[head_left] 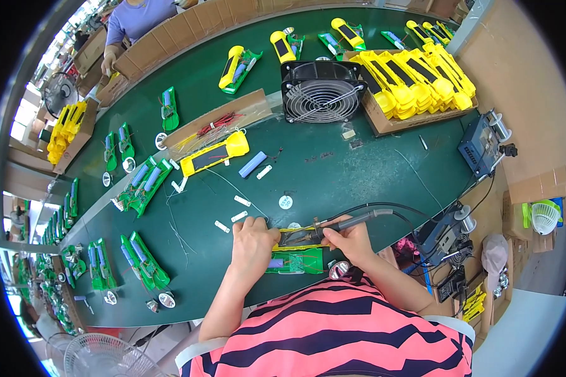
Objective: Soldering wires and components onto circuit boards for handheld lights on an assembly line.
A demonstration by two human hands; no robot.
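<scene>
In front of me lies a yellow lamp housing (289,248) with its dark inside facing up. My left hand (251,244) is closed at its left end, fingertips on the rim. My right hand (350,240) is closed round a soldering iron (360,219), whose tip points left over the housing. Just below is a green lamp housing (302,261) with a blue-purple battery cell at its left; a round reflector (339,270) is at its right. Above my left hand are small white strips (239,216), with a loose blue battery cell (253,164) farther off.
Across the green table stand a black fan (324,94) and a box of yellow housings (415,81). A cardboard tray (258,108) holds red wires. Green lamp assemblies (143,261) lie left. Soldering stations (478,147) and cables are on the right. A person (138,24) sits beyond the cardboard barrier.
</scene>
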